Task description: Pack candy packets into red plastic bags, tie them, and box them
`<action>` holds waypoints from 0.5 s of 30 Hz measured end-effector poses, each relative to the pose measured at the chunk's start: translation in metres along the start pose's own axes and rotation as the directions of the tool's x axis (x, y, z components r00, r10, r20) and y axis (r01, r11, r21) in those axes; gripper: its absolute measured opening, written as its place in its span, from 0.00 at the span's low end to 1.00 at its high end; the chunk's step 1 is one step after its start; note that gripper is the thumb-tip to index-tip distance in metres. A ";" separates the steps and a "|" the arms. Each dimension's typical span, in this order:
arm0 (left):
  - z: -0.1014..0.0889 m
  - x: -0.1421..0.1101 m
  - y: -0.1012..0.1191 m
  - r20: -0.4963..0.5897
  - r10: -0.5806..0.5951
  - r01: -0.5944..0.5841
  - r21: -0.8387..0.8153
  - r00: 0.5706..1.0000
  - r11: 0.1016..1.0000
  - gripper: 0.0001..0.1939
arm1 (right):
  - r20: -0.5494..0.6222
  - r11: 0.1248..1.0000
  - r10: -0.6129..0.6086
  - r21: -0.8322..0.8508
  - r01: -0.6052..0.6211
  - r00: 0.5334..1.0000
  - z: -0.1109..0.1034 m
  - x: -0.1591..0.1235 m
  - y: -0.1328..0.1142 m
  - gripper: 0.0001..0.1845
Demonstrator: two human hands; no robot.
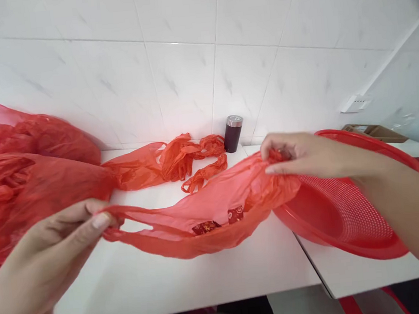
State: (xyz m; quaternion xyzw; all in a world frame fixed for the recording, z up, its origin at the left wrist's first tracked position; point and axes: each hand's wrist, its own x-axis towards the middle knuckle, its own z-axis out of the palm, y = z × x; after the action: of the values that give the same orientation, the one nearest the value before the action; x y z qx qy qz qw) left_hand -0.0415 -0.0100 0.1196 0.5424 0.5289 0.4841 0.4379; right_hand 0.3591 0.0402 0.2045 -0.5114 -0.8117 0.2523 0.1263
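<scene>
A thin red plastic bag (188, 240) stretches sideways between my two hands above the white table. My left hand (72, 239) pinches its handle loops at the left end. At the other end my right hand (287, 157) grips the gathered plastic, with the fingers closed. Two small dark red printed packets, the left packet (206, 227) and the right packet (236, 214), show at the bag's opening or through its film; which of these I cannot tell. Behind the bag, more crumpled red plastic bags (140, 168) lie on the table.
Large bulging red bags (60, 186) fill the left side. A dark tumbler (233, 137) with a metal lid stands by the tiled wall. A red perforated basket (318, 210) sits at the right, under my right arm. Behind it is a cardboard box (377, 133); part of another person's hand shows at the right edge.
</scene>
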 end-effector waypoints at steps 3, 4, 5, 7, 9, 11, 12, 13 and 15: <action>0.020 0.010 0.032 0.095 0.097 -0.071 -0.248 0.991 0.966 0.12 | -0.032 0.989 -0.037 0.141 0.041 0.999 -0.008 0.013 -0.007 0.17; 0.027 0.012 0.039 0.116 0.098 -0.061 -0.285 0.988 0.957 0.11 | -0.029 0.988 -0.038 0.148 0.042 0.999 -0.009 0.015 -0.010 0.17; 0.033 0.014 0.044 0.119 0.104 -0.061 -0.317 0.987 0.946 0.11 | -0.043 0.987 -0.039 0.155 0.045 0.998 -0.010 0.017 -0.013 0.18; 0.041 0.015 0.049 0.077 0.138 -0.100 -0.369 0.987 0.924 0.11 | -0.104 0.980 -0.055 0.183 0.074 0.993 -0.013 0.019 -0.018 0.19; 0.045 0.015 0.049 0.018 0.189 -0.167 -0.395 0.982 0.903 0.10 | -0.132 0.977 -0.079 0.189 0.103 0.988 -0.016 0.020 -0.024 0.18; 0.046 0.014 0.048 -0.040 0.251 -0.246 -0.401 0.967 0.882 0.07 | -0.135 0.976 -0.107 0.176 0.130 0.985 -0.020 0.021 -0.029 0.15; 0.047 0.014 0.047 -0.066 0.287 -0.289 -0.397 0.956 0.871 0.06 | -0.154 0.971 -0.125 0.182 0.153 0.980 -0.021 0.022 -0.033 0.14; 0.048 0.014 0.048 -0.084 0.326 -0.333 -0.381 0.941 0.862 0.06 | -0.183 0.963 -0.150 0.196 0.186 0.972 -0.020 0.023 -0.038 0.14; 0.052 0.014 0.049 -0.030 0.403 -0.389 -0.341 0.915 0.856 0.12 | -0.216 0.934 -0.222 0.232 0.271 0.951 -0.015 0.026 -0.051 0.13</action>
State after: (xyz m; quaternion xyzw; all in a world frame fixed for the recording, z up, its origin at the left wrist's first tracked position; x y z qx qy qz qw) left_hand 0.0166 0.0034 0.1613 0.5659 0.3051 0.6359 0.4270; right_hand 0.3154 0.0494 0.2432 -0.4056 -0.8142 0.2893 0.2982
